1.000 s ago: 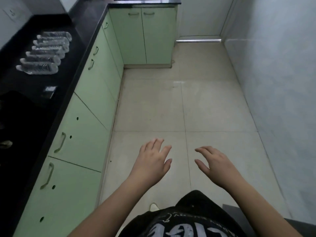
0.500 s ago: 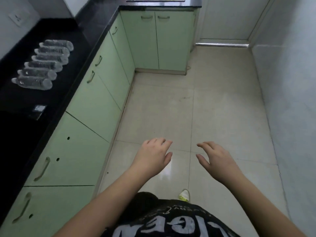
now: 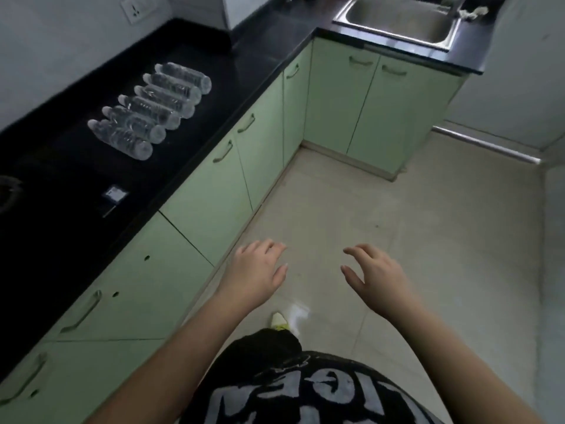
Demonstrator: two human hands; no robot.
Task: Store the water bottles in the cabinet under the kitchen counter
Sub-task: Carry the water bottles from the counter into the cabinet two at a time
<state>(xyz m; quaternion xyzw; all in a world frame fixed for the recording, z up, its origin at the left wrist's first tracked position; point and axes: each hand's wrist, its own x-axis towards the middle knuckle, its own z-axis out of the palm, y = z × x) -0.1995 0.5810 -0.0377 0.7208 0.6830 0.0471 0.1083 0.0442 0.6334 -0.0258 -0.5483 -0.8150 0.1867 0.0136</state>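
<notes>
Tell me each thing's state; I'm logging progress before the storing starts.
water bottles: six, lying in a row on the counter
cabinet doors: all closed
left hand: open, empty
right hand: open, empty
sink: no dishes visible

At the upper right of the frame you see a steel sink (image 3: 397, 21) with a crumpled cloth (image 3: 472, 13) beside it. A wall socket (image 3: 138, 8) sits upper left, and a small dark packet (image 3: 114, 193) lies at left.
</notes>
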